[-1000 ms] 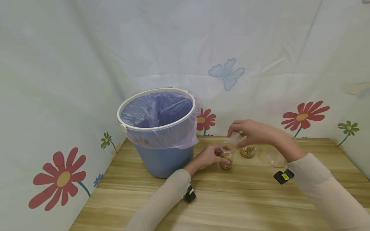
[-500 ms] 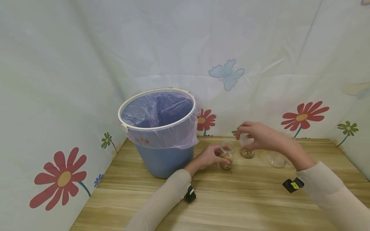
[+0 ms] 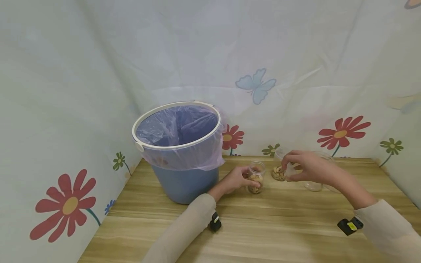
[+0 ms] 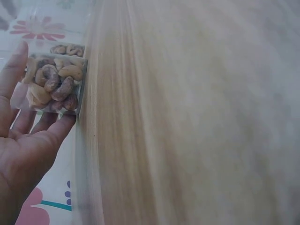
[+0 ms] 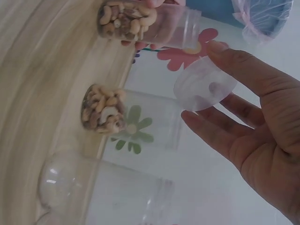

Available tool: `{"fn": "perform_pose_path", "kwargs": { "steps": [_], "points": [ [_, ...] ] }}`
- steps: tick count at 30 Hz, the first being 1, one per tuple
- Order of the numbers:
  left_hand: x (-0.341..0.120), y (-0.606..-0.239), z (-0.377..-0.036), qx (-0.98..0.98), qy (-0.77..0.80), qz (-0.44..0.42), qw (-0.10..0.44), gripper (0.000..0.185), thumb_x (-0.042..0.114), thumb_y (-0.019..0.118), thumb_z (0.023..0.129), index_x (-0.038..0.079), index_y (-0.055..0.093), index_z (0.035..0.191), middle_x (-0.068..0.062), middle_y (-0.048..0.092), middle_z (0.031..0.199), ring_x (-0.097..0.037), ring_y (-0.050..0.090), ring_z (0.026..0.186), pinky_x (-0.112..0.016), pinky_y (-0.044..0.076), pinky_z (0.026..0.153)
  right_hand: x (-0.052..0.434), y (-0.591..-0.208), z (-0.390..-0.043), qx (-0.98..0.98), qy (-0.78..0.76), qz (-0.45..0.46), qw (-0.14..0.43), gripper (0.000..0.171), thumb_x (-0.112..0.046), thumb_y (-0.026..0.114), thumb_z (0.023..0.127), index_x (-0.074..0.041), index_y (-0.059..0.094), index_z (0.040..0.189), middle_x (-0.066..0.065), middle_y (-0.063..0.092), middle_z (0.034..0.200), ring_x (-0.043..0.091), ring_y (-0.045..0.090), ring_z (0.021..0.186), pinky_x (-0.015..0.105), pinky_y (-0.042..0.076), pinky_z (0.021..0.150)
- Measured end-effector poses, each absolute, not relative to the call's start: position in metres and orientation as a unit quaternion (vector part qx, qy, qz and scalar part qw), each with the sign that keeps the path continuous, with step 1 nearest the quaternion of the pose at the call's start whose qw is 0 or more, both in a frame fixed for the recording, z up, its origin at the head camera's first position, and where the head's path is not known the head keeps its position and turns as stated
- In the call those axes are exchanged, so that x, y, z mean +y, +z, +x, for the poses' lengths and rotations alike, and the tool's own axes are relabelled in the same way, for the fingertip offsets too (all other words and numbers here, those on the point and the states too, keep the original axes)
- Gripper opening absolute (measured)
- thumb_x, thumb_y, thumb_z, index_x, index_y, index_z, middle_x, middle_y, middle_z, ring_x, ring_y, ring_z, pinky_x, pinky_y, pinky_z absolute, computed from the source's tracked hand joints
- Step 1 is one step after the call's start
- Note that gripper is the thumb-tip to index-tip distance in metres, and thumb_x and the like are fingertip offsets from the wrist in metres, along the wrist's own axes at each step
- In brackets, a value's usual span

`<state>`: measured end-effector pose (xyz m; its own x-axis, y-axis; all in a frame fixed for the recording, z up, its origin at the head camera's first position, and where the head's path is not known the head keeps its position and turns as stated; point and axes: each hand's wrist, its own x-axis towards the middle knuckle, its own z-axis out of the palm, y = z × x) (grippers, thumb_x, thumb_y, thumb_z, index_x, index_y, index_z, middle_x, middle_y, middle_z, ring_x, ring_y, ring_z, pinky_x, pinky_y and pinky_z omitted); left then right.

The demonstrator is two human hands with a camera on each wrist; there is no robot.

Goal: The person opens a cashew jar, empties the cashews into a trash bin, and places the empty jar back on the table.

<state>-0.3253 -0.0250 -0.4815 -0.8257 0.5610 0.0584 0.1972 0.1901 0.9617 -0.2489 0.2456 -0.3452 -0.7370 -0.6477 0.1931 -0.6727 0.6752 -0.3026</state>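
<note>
The flowered cloth (image 3: 296,54) hangs behind and to both sides of my wooden table (image 3: 263,226). At the back left of the table stands a blue bucket (image 3: 185,182) with a white rim, lined with a pale purple bag (image 3: 177,128). Just right of the bucket my left hand (image 3: 235,179) grips a small clear jar (image 3: 255,178): my fingers (image 4: 14,70) curl round its side while it stands upright on the table, open at the top. It is clear plastic with a threaded neck, filled in its lower part with pale and reddish-brown cashews. Just beside it, to the right, stands a second clear jar (image 3: 279,171), also open, with a layer of pale cashews at its bottom. Further right an empty clear jar (image 3: 314,182) stands partly behind my right hand (image 3: 307,168). That hand hovers above the table near the second jar and pinches a small round clear lid (image 5: 205,85) between thumb and fingertips (image 5: 225,51), the lid tilted on edge. A black band (image 3: 349,225) sits at my right wrist.
</note>
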Motion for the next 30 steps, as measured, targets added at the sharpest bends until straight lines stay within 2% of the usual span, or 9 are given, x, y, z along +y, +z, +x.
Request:
{"fn": "perform_pose_path", "kwargs": {
  "steps": [4, 8, 11, 14, 18, 24, 30],
  "points": [
    [-0.025, -0.480, -0.325, 0.755, 0.583, 0.256, 0.158, 0.050, 0.007, 0.088, 0.078, 0.016, 0.072, 0.125, 0.006, 0.073, 0.112, -0.004, 0.064, 0.097, -0.020, 0.051, 0.078, 0.257, -0.356, -0.244, -0.921, 0.198, 0.334, 0.012, 0.034, -0.024, 0.090, 0.079, -0.020, 0.060, 0.095, -0.009, 0.060, 0.095, 0.019, 0.069, 0.096, 0.036, 0.060, 0.082],
    [-0.026, -0.480, -0.324, 0.753, 0.582, 0.261, 0.159, 0.050, 0.007, 0.088, 0.079, 0.015, 0.071, 0.125, 0.004, 0.073, 0.113, -0.005, 0.065, 0.099, -0.020, 0.052, 0.080, 0.266, -0.369, -0.239, -0.933, 0.193, 0.304, 0.005, 0.041, -0.029, 0.091, 0.076, -0.018, 0.054, 0.087, -0.002, 0.066, 0.099, 0.018, 0.067, 0.091, 0.033, 0.059, 0.076],
    [-0.027, -0.480, -0.325, 0.753, 0.583, 0.261, 0.157, 0.050, 0.006, 0.088, 0.079, 0.014, 0.071, 0.125, 0.004, 0.073, 0.114, -0.005, 0.065, 0.100, -0.021, 0.052, 0.080, 0.271, -0.378, -0.235, -0.938, 0.187, 0.292, -0.001, 0.043, -0.030, 0.092, 0.075, -0.018, 0.051, 0.083, 0.005, 0.071, 0.107, 0.013, 0.061, 0.083, 0.028, 0.054, 0.067],
    [-0.028, -0.481, -0.326, 0.753, 0.584, 0.261, 0.155, 0.050, 0.006, 0.088, 0.079, 0.014, 0.071, 0.125, 0.004, 0.073, 0.114, -0.005, 0.064, 0.100, -0.021, 0.051, 0.081, 0.275, -0.386, -0.234, -0.937, 0.184, 0.297, -0.011, 0.037, -0.026, 0.092, 0.074, -0.016, 0.059, 0.087, 0.000, 0.070, 0.100, 0.009, 0.057, 0.080, 0.026, 0.051, 0.065],
    [-0.028, -0.480, -0.326, 0.752, 0.584, 0.264, 0.153, 0.050, 0.007, 0.088, 0.079, 0.013, 0.072, 0.125, 0.004, 0.073, 0.114, -0.005, 0.063, 0.099, -0.020, 0.051, 0.081, 0.279, -0.397, -0.235, -0.935, 0.161, 0.316, -0.011, 0.038, -0.024, 0.092, 0.074, -0.010, 0.072, 0.103, -0.008, 0.061, 0.092, 0.005, 0.053, 0.079, 0.024, 0.050, 0.064],
    [-0.026, -0.480, -0.325, 0.751, 0.587, 0.263, 0.149, 0.048, 0.006, 0.088, 0.078, 0.012, 0.072, 0.123, 0.003, 0.073, 0.111, -0.005, 0.063, 0.094, -0.019, 0.050, 0.078, 0.284, -0.416, -0.238, -0.923, 0.137, 0.358, -0.011, 0.049, -0.015, 0.094, 0.070, -0.001, 0.074, 0.112, 0.004, 0.063, 0.100, 0.010, 0.058, 0.079, 0.024, 0.050, 0.062],
    [-0.025, -0.480, -0.323, 0.750, 0.589, 0.258, 0.152, 0.047, 0.005, 0.088, 0.078, 0.012, 0.072, 0.123, 0.001, 0.073, 0.111, -0.005, 0.062, 0.093, -0.020, 0.050, 0.076, 0.292, -0.434, -0.234, -0.923, 0.159, 0.351, -0.012, 0.046, -0.018, 0.093, 0.071, 0.001, 0.074, 0.108, 0.008, 0.064, 0.101, 0.021, 0.067, 0.085, 0.028, 0.055, 0.067]
  ]
}}
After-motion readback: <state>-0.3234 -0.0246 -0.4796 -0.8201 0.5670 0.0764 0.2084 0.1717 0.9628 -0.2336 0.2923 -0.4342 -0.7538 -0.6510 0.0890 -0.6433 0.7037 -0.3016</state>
